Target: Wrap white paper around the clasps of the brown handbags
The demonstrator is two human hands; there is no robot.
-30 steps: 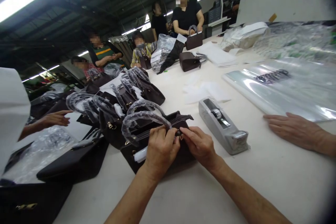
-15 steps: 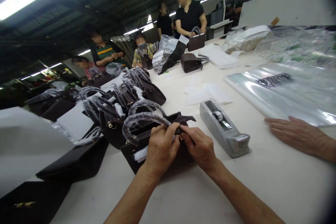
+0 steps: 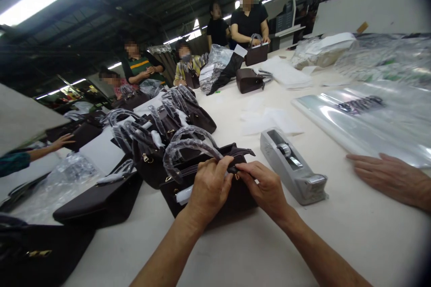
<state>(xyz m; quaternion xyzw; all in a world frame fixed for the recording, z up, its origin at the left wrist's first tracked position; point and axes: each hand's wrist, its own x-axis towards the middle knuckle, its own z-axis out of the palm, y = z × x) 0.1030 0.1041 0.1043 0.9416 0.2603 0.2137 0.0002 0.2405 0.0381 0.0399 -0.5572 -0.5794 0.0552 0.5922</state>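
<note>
A dark brown handbag point(image 3: 218, 204) stands on the white table in front of me, its looped handles point(image 3: 188, 143) wrapped in clear plastic. My left hand point(image 3: 210, 188) is closed on the base of a handle near the bag's top edge. Against it, the fingertips of my right hand point(image 3: 264, 186) pinch a small dark strap piece point(image 3: 233, 169) above a gold ring. What lies under the fingers is partly hidden. A white-wrapped part point(image 3: 184, 194) shows beside my left hand.
A grey tape dispenser point(image 3: 292, 166) stands to the right, before a stack of clear plastic bags point(image 3: 377, 121). Another person's hand point(image 3: 390, 179) lies flat nearby. More handbags point(image 3: 101, 197) crowd the left; another person's hand point(image 3: 62, 142) reaches there. Several people stand or sit beyond.
The view has shifted slightly, and things appear a little further right. At the left, a large white sheet has lifted away and another person's arm has appeared. Both my hands remain at the handle base.
</note>
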